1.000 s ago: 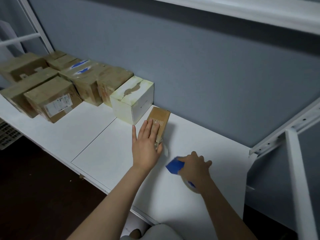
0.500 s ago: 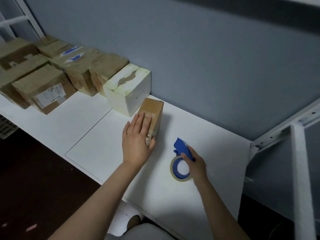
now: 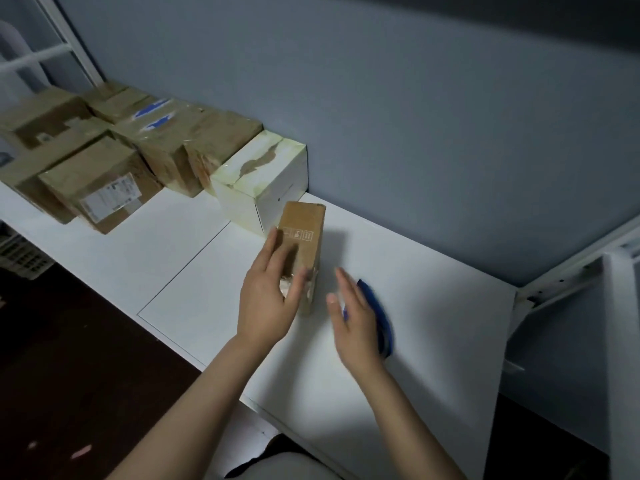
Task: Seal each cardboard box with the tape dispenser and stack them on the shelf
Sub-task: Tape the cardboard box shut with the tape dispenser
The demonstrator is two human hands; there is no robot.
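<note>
Grey-blue wall [image 3: 415, 98], dark floor [image 3: 69, 375], white slotted crate [image 3: 20, 252], white metal frame [image 3: 620, 341]

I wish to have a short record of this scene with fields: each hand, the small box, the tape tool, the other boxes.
left hand: fingers straight, touches the small brown box
right hand: fingers straight, holds nothing
small brown box: upright on the white shelf, beside the white box
tape dispenser: blue, lies on the shelf just behind the right hand; contact unclear
other brown boxes: grouped at the left, near the wall
</note>
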